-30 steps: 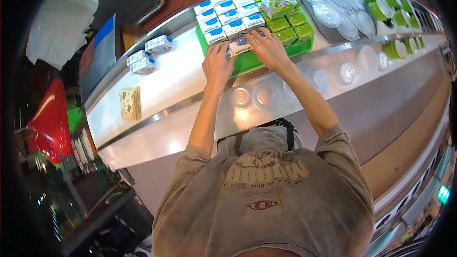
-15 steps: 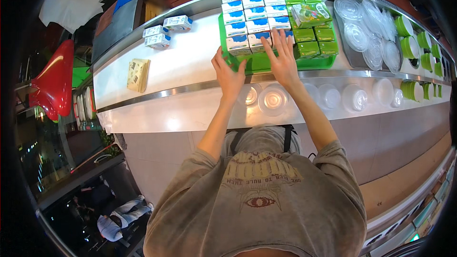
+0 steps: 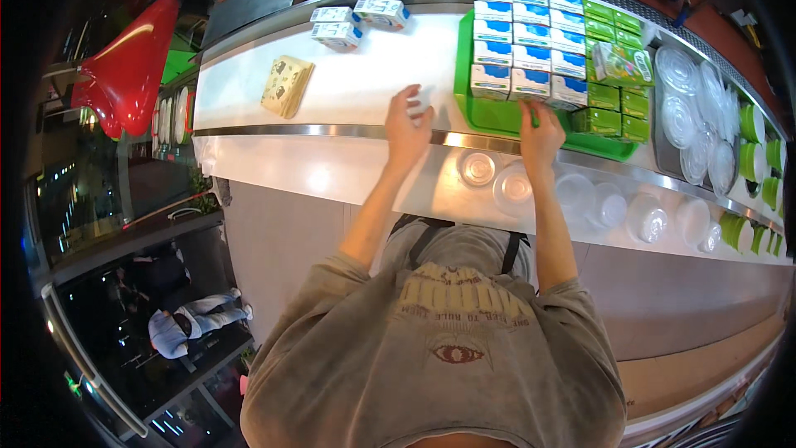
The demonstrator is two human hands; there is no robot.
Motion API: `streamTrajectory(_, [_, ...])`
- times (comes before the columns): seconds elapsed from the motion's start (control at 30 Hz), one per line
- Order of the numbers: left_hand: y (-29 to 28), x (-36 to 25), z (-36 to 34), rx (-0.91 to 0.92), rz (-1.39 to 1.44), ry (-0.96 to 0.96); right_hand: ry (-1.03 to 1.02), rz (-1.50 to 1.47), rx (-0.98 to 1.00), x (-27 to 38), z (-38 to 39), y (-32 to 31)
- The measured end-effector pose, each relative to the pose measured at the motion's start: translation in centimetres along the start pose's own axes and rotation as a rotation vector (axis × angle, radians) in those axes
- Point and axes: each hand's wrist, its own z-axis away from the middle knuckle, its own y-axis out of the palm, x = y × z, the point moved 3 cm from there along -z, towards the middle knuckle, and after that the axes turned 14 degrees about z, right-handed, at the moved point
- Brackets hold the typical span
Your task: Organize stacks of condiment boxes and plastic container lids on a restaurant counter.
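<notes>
Head view: left hand [image 3: 408, 129] over the counter [image 3: 356, 91], center of frame, fingers loosely curled and well apart, nothing in them. Right hand [image 3: 541, 133], right of center, at the front row of blue-and-white boxes [image 3: 531, 58]; fingers bent, slight gap between them, can't tell if they grip anything. Those boxes stand in rows in the green tray [image 3: 489, 116], upper right, green boxes [image 3: 604, 98] beside them. Three loose boxes [image 3: 336, 36] upper left, napkin stack [image 3: 287, 87] below them. Clear lids [image 3: 688, 108] far right.
</notes>
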Motion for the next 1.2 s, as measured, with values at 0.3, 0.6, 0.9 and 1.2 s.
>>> streamTrajectory(0.3, [-13.1, 2.8, -12.7, 0.056, -0.597, 0.249, 0.016, 0.061, -0.069, 3.1, 2.5, -1.7])
streamTrajectory(0.6, [-13.5, 3.6, -23.5, 0.470, -0.906, 0.585, -0.164, -0.266, 0.248, 18.8, 7.7, 4.2])
streamTrajectory(0.9, [-18.3, 1.2, -21.3, 0.501, -0.478, 0.439, 0.124, -0.071, 0.131, 22.0, -7.0, 17.5])
streamTrajectory(1.2, [-20.2, 2.4, -15.9, 0.562, -0.165, 0.152, -0.107, -0.015, 0.400, 19.8, -11.1, 20.4])
